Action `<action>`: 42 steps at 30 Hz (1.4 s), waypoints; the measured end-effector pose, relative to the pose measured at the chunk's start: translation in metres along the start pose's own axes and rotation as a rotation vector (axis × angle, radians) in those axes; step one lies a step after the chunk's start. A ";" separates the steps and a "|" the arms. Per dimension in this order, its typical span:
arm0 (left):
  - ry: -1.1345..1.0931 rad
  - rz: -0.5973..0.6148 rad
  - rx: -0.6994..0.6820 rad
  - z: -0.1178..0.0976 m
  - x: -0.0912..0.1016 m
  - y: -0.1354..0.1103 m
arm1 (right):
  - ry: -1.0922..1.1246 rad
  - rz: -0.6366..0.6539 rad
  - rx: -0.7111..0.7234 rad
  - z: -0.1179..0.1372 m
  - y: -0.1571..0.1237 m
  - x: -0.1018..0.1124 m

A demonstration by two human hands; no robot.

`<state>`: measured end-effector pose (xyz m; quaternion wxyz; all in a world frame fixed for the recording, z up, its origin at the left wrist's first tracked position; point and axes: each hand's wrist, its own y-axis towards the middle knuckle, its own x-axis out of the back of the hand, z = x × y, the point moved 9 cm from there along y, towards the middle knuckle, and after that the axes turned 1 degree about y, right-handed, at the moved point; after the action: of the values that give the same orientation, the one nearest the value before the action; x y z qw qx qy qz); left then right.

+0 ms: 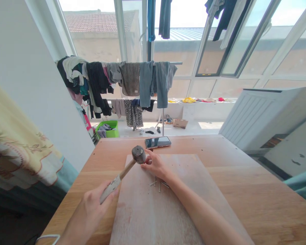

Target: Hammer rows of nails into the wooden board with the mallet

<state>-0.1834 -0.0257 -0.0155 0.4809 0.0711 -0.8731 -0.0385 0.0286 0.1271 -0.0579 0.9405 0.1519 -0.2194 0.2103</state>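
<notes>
My left hand (95, 199) is wrapped round the pale grip of a mallet (138, 154) with a wooden handle and a dark, rounded head. The head is raised over the far left part of a wooden board (142, 217). Close beside it, my right hand (155, 164) has thumb and fingers curled in a pinch above the board. Whatever lies between those fingertips is too small or hidden behind the mallet head to make out. Several loose nails (159, 186) lie on the board under my right wrist.
A phone (158, 142) lies near the far edge of the wooden table (244, 183), just behind the board. Beyond stand a laundry rack (177, 63) hung with clothes and a green basket (114, 128). A white cabinet (257, 115) is at right, a curtain (22, 143) at left.
</notes>
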 end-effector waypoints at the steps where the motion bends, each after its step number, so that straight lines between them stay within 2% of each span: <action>1: -0.005 0.028 0.004 -0.001 -0.003 0.001 | -0.005 0.000 -0.003 0.000 0.000 0.000; 4: -0.008 0.072 0.024 -0.002 -0.009 0.002 | -0.018 -0.002 0.000 0.000 0.000 0.002; 9: 0.049 0.025 0.027 -0.003 -0.003 0.002 | -0.037 0.001 0.018 0.003 -0.001 0.001; 14: 0.063 0.045 0.045 -0.002 -0.009 -0.004 | -0.093 0.053 0.034 0.004 0.003 -0.002; 17: -0.038 -0.024 0.047 0.003 -0.014 -0.010 | -0.168 0.100 0.050 0.012 0.001 0.011; 21: -0.151 -0.130 0.030 0.009 -0.015 -0.017 | -0.308 0.207 0.102 0.041 -0.019 0.030; 25: -0.153 -0.191 0.027 0.010 -0.009 -0.018 | -0.405 0.387 0.163 0.070 -0.047 0.013; 28: -0.132 -0.204 0.031 0.010 -0.007 -0.017 | -0.440 0.409 0.183 0.078 -0.053 -0.002; 30: -0.124 -0.215 0.025 0.012 -0.007 -0.017 | -0.420 0.391 0.197 0.075 -0.047 -0.003; 32: -0.116 -0.224 0.017 0.014 -0.008 -0.017 | -0.374 0.333 0.200 0.066 -0.035 0.005; 37: -0.092 -0.268 0.001 0.021 -0.008 -0.018 | -0.239 0.051 0.137 0.025 -0.011 0.035; 42: -0.095 -0.290 -0.003 0.022 -0.008 -0.019 | -0.125 -0.061 0.140 0.006 -0.014 0.027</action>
<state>-0.1962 -0.0434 -0.0360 0.4284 0.1936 -0.8754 -0.1123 0.0554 0.1214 -0.0431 0.9181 0.2368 -0.2575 0.1864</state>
